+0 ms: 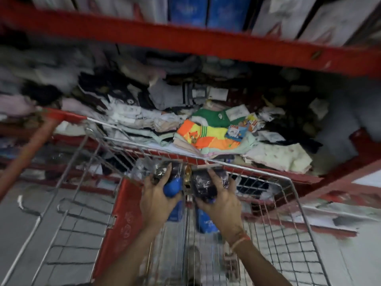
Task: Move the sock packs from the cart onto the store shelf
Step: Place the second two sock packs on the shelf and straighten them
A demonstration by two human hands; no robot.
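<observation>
My left hand (155,201) is closed around a dark and blue sock pack (172,185) in clear plastic. Beside it, my right hand (221,200) grips a second dark sock pack (206,183). Both hands are over the front end of the wire cart (292,195), just below its front rim. Two more blue packs (206,222) lie low in the cart under my hands. Straight ahead, beyond the cart rim, the red store shelf (266,172) holds heaps of socks, with a bright orange, yellow and green sock pack (208,134) on top.
A red shelf beam (185,40) crosses overhead with white and blue boxes (206,11) above it. A red upright (28,153) slants at the left. The cart's red panel (121,219) is at my left forearm. Grey tiled floor (31,234) shows through the wire.
</observation>
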